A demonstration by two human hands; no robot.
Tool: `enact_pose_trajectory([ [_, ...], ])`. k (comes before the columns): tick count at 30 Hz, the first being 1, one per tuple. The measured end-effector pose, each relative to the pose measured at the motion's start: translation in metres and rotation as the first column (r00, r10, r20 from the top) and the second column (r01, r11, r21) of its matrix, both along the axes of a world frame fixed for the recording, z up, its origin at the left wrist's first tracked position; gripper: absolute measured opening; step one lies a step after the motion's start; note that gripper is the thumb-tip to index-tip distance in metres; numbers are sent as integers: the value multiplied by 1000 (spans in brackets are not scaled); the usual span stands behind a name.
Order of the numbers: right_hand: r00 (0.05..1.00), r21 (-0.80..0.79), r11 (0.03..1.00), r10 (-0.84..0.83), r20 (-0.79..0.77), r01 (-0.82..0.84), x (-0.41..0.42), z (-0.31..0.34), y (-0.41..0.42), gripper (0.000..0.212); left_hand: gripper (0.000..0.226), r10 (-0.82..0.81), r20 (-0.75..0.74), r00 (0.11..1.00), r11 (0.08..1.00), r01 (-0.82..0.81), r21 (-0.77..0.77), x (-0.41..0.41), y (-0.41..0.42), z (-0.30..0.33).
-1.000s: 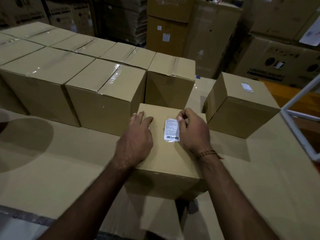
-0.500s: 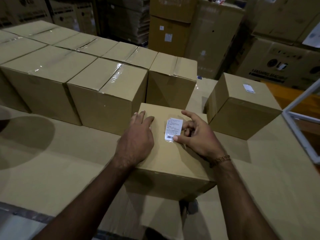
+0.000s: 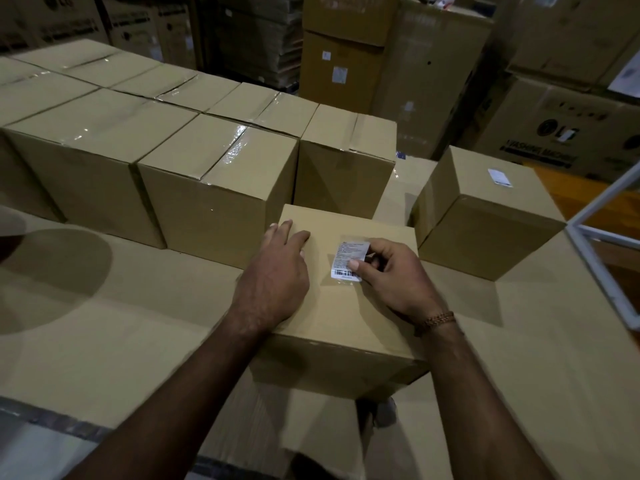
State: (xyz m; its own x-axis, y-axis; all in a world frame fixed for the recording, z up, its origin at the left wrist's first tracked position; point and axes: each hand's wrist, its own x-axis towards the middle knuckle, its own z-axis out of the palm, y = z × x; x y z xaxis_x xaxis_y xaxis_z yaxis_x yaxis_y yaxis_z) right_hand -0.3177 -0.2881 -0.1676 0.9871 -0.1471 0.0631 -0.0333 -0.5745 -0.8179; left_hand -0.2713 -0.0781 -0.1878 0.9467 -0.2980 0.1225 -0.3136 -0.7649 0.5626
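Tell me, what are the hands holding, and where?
The right hand pinches the white label by its right edge. The left hand holds nothing; it rests flat on the box.

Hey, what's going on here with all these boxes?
A person is labelling a box. The left hand lies flat on its top, steadying it. The right hand pinches the right edge of the label, thumb on its face, while the rest of it lies flat on the cardboard. A second box to the right already carries one, and taped boxes stand in a row behind.
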Motion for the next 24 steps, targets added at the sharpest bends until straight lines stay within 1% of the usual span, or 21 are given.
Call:
enact_pose_trajectory([
  [7,999,166,985,45,13,-47,-1,2,-1,25,44,0,4,1000,1000,0,-9,1,0,-2],
  [9,998,162,985,65,15,-67,-1,1,-2,30,45,3,-2,1000,1000,-3,-5,1,0,-1],
  [13,989,107,984,145,-11,-143,-1,1,-8,51,45,-4,20,1000,1000,4,-4,2,0,-3],
  [15,990,79,987,143,-18,-141,0,-1,-10,55,45,-2,22,1000,1000,2,-4,3,0,-4],
  [19,995,64,994,95,-16,-94,1,-2,-6,51,45,-3,31,1000,1000,3,-10,4,-1,-6],
  [24,999,45,998,34,10,-34,3,-3,-4,31,45,-6,30,1000,1000,6,-9,3,0,-5],
])
